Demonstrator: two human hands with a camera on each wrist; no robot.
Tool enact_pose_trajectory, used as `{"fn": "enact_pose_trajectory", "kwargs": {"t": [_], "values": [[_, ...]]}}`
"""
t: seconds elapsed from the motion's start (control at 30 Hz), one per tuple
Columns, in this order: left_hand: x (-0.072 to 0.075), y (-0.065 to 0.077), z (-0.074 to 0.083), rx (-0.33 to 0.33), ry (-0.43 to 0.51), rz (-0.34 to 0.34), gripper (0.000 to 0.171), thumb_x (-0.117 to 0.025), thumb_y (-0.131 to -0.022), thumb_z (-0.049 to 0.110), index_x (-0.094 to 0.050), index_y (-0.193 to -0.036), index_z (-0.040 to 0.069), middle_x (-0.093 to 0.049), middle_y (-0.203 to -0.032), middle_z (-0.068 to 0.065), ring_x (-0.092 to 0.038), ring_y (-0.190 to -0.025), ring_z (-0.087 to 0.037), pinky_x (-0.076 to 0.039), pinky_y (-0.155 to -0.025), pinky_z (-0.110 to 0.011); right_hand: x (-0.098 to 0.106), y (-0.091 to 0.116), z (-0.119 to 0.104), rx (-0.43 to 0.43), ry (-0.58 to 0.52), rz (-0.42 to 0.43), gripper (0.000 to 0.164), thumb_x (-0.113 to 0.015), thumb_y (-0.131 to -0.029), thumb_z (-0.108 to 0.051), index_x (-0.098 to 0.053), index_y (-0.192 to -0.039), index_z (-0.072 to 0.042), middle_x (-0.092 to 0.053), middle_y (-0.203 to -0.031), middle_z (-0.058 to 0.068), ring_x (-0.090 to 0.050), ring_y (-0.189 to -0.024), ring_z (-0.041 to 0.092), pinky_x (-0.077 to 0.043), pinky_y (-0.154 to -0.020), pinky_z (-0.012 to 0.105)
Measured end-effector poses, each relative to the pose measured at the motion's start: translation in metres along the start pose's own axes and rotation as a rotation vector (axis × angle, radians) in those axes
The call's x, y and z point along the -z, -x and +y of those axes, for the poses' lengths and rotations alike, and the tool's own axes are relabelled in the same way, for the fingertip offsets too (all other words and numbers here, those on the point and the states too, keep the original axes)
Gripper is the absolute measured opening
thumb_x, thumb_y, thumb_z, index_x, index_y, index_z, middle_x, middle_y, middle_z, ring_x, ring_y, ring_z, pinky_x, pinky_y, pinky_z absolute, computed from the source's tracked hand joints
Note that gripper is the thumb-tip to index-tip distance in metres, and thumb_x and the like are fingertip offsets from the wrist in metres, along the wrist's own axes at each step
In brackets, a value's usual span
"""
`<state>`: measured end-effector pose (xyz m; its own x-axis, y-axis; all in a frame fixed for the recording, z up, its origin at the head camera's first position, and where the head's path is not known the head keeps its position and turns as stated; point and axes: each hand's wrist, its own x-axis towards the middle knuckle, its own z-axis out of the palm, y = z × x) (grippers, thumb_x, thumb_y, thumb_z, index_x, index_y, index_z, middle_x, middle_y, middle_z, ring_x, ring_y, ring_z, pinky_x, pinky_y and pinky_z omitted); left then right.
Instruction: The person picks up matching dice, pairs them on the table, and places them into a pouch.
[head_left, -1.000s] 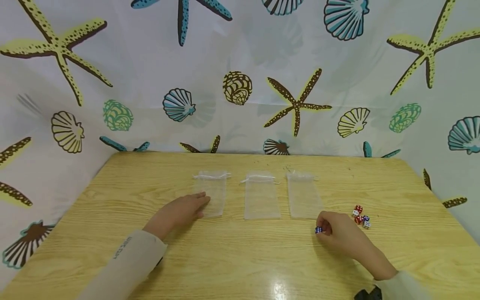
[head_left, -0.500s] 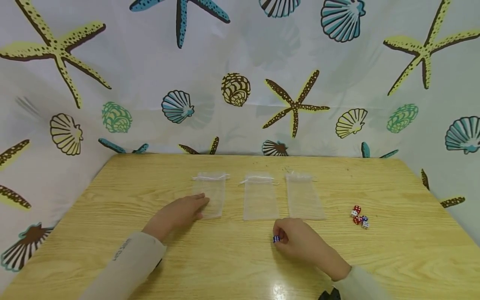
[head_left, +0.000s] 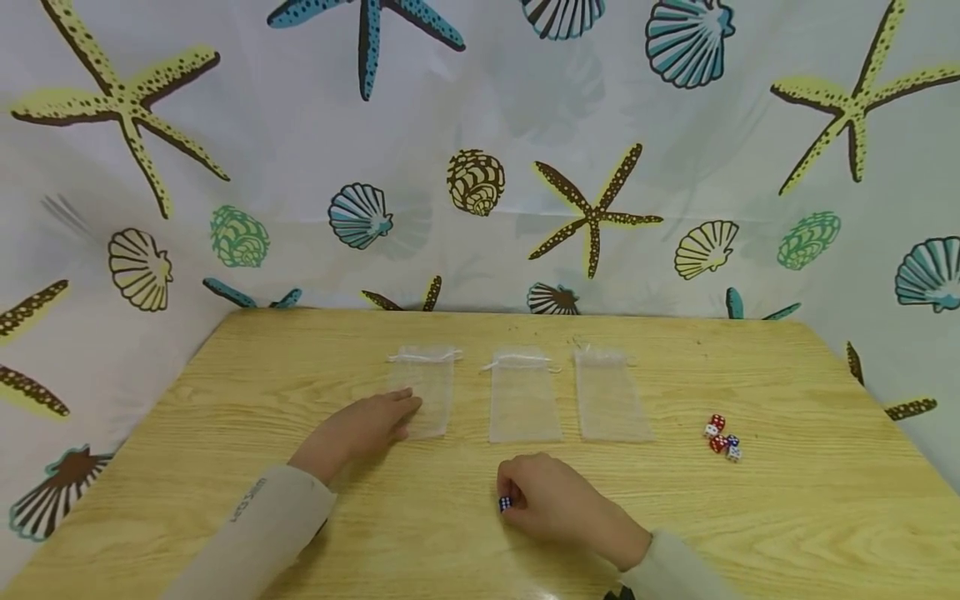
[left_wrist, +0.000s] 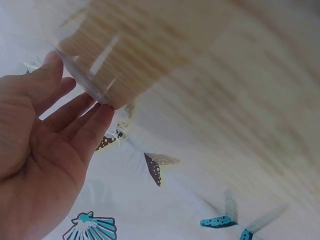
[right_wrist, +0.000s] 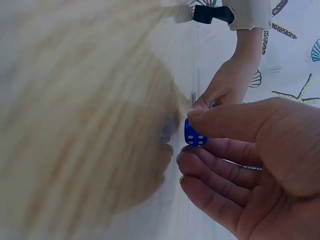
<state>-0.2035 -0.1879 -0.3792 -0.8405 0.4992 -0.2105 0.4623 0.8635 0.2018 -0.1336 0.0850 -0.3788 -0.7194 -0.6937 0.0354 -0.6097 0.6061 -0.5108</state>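
Note:
Between the thumb and fingers of my right hand is a small blue die with white pips. This hand is low over the table, in front of the middle sheer drawstring pouch. In the right wrist view the blue die is pinched at the fingertips, with the other fingers bent below it. My left hand rests its fingertips on the lower left part of the left pouch. The left wrist view shows the left hand's thumb and fingers touching down with nothing visibly gripped.
A third sheer pouch lies flat to the right of the middle one. Farther right, several red, white and blue dice sit in a cluster on the wooden table. Patterned cloth hangs behind the table and at both sides.
My right hand has carried the blue die leftward and slightly nearer, from below the right pouch to below the middle one. The left hand has stayed on the left pouch.

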Motion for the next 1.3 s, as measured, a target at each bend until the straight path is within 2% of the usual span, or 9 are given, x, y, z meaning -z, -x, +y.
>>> {"fn": "enact_pose_trajectory", "kwargs": {"t": [0.37,0.7,0.87,1.0,1.3], "values": [[-0.003,0.002,0.003,0.006,-0.002,-0.008,0.048,-0.052,-0.098,0.015,-0.041,-0.141,-0.002,-0.036,-0.149,-0.022,-0.040,-0.133,-0.039,-0.037,-0.106,-0.051,-0.008,-0.001,0.003,-0.023,0.018,-0.020,0.008,-0.069,-0.080,-0.003,-0.063,-0.080,-0.008,-0.054,-0.069,-0.006,-0.039,-0.058,-0.002,-0.038,-0.052,0.013],[-0.007,0.003,0.001,-0.013,-0.012,0.023,0.047,-0.053,-0.097,0.014,-0.043,-0.140,-0.003,-0.039,-0.147,-0.023,-0.043,-0.131,-0.040,-0.039,-0.104,-0.050,-0.007,0.002,0.003,-0.021,0.017,-0.040,0.011,-0.072,-0.081,-0.005,-0.064,-0.088,-0.006,-0.058,-0.077,-0.002,-0.044,-0.065,0.000,-0.042,-0.059,0.014],[-0.005,0.003,0.003,-0.015,-0.013,0.027,0.048,-0.054,-0.097,0.014,-0.043,-0.139,-0.003,-0.039,-0.147,-0.023,-0.044,-0.130,-0.040,-0.040,-0.104,-0.050,-0.002,0.006,0.004,-0.040,0.028,-0.031,0.011,-0.072,-0.082,-0.009,-0.065,-0.090,-0.006,-0.062,-0.083,-0.001,-0.052,-0.070,0.002,-0.047,-0.064,0.017],[-0.004,0.002,0.003,-0.022,-0.024,0.028,0.047,-0.053,-0.097,0.014,-0.044,-0.139,-0.003,-0.039,-0.146,-0.024,-0.044,-0.130,-0.040,-0.040,-0.104,-0.050,0.004,0.012,0.008,-0.057,0.029,-0.012,0.013,-0.072,-0.081,-0.007,-0.065,-0.091,-0.004,-0.062,-0.084,0.001,-0.052,-0.072,0.006,-0.047,-0.066,0.020],[-0.001,0.001,0.002,-0.015,-0.021,0.032,0.047,-0.053,-0.097,0.014,-0.043,-0.140,-0.003,-0.038,-0.147,-0.024,-0.043,-0.131,-0.040,-0.039,-0.104,-0.050,0.019,0.031,0.031,-0.066,0.024,0.040,0.012,-0.067,-0.080,-0.001,-0.064,-0.091,-0.004,-0.061,-0.083,0.001,-0.051,-0.072,0.006,-0.047,-0.066,0.022]]}}
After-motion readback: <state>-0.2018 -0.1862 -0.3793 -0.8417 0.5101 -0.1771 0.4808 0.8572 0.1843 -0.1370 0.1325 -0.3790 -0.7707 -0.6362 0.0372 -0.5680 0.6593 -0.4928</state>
